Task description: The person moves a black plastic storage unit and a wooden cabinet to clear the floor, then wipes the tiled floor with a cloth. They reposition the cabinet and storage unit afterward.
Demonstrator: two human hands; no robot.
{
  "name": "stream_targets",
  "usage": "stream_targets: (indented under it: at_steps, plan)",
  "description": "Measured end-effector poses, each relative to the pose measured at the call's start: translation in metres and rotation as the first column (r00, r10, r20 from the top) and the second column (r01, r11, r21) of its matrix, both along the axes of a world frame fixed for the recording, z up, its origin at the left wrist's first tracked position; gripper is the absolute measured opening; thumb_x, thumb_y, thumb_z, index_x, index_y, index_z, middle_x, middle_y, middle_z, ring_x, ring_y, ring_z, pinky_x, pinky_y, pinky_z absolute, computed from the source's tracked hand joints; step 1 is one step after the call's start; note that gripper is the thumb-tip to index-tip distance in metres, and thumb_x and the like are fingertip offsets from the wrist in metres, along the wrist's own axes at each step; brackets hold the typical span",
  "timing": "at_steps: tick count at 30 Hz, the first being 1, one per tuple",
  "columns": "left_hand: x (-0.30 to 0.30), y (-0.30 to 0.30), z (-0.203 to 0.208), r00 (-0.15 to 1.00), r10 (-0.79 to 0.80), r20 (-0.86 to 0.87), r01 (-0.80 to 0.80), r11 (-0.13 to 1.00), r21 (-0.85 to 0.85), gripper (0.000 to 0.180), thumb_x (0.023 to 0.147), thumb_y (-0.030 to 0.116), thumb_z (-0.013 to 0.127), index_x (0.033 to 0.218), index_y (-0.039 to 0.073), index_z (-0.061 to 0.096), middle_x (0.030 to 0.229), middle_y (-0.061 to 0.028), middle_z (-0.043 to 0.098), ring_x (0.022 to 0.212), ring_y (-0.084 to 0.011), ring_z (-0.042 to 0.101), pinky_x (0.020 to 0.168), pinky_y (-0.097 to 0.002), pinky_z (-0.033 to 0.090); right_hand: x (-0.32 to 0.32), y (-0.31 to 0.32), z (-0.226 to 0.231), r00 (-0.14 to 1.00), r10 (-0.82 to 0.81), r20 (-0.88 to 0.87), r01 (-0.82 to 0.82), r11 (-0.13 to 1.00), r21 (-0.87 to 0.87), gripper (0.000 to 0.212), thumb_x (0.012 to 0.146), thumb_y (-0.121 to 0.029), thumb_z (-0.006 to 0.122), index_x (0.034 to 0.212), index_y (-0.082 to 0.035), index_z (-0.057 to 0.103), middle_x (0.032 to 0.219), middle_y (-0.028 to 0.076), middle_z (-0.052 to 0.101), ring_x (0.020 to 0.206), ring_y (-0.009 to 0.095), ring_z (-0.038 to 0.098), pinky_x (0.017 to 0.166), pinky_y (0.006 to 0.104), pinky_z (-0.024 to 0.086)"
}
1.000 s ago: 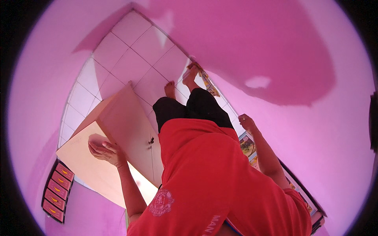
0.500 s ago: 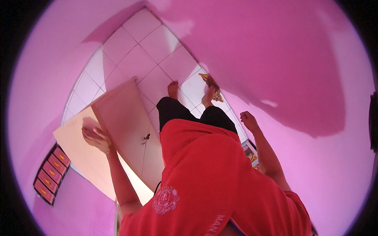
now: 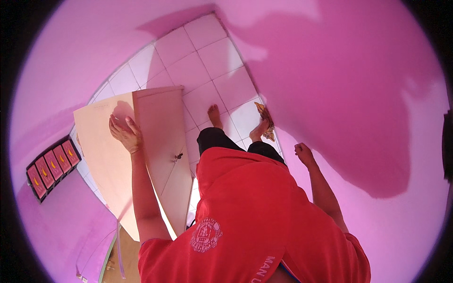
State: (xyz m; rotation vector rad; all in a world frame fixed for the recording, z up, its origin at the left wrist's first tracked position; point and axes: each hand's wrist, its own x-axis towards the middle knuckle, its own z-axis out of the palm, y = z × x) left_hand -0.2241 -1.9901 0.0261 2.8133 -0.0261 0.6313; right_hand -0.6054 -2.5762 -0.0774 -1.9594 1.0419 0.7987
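My left hand point(image 3: 126, 134) hangs over the cream top point(image 3: 101, 151) of a low cabinet, its fingers apart and nothing in them. A shadow of the hand falls on that top; whether the fingertips touch it I cannot tell. A small key point(image 3: 179, 156) sits in the lock of the cabinet's front point(image 3: 160, 127). At my right side, close to the pink wall point(image 3: 330, 108), my right hand point(image 3: 303, 153) is curled into a loose fist with nothing showing in it. A crumpled brown-and-yellow patterned cloth point(image 3: 269, 133) lies by my right foot point(image 3: 258, 131) at the wall's base.
White floor tiles point(image 3: 205, 61) run ahead between two pink walls. My left foot point(image 3: 214, 115) stands on them beside the cabinet. A dark-framed row of pink panels point(image 3: 53, 166) is at the left. A brown surface with a green edge point(image 3: 120, 259) shows at lower left.
The view has turned, so cabinet, floor and panels appear shifted and rotated. My left hand stays spread over the cabinet top; my right hand stays curled. A picture-like item by my right arm has left sight.
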Motion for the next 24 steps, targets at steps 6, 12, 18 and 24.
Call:
stream_targets:
  at_steps: [6, 12, 18, 24]
  plan:
    - [-0.001, 0.003, 0.006, 0.998, 0.001, -0.067, -0.007, 0.996, -0.089, 0.063, 0.097, 0.041, 0.045, 0.139, -0.005, 0.034, 0.137, -0.0263, 0.037, 0.128, -0.0405, 0.035, 0.108, -0.0515, 0.026, 0.054, 0.03, 0.011, 0.997, 0.082, 0.001, -0.082, 0.997, 0.004, 0.035, 0.096, -0.031, 0.052, 0.107, 0.002, 0.058, 0.093, 0.011, 0.065, 0.081, 0.019, 0.064, 0.074, 0.0316, 0.052]
    - [0.002, 0.004, 0.018, 0.992, -0.041, -0.121, 0.026, 0.991, -0.128, 0.063, 0.096, 0.038, 0.045, 0.14, -0.006, 0.031, 0.139, -0.0253, 0.035, 0.13, -0.041, 0.032, 0.109, -0.0516, 0.024, 0.113, 0.064, 0.018, 0.982, 0.19, 0.005, -0.19, 0.981, -0.029, 0.037, 0.095, -0.035, 0.049, 0.103, -0.001, 0.06, 0.094, 0.018, 0.067, 0.084, 0.029, 0.066, 0.08, 0.0403, 0.05]
    - [0.004, 0.005, 0.021, 0.988, -0.05, -0.143, 0.028, 0.988, -0.149, 0.065, 0.095, 0.036, 0.046, 0.14, -0.006, 0.029, 0.141, -0.0243, 0.034, 0.132, -0.0407, 0.03, 0.112, -0.0523, 0.02, 0.149, 0.069, 0.006, 0.969, 0.244, 0.037, -0.243, 0.969, -0.045, 0.037, 0.095, -0.034, 0.049, 0.102, 0.0, 0.06, 0.096, 0.02, 0.066, 0.088, 0.032, 0.065, 0.082, 0.0414, 0.049]
    - [0.004, 0.008, 0.023, 0.988, -0.07, -0.136, 0.048, 0.985, -0.164, 0.064, 0.095, 0.035, 0.046, 0.141, -0.006, 0.029, 0.143, -0.0223, 0.034, 0.135, -0.0393, 0.028, 0.113, -0.054, 0.017, 0.173, 0.081, -0.026, 0.944, 0.325, 0.062, -0.323, 0.945, -0.048, 0.038, 0.094, -0.035, 0.05, 0.106, 0.0, 0.061, 0.098, 0.021, 0.066, 0.094, 0.035, 0.064, 0.084, 0.0415, 0.049]
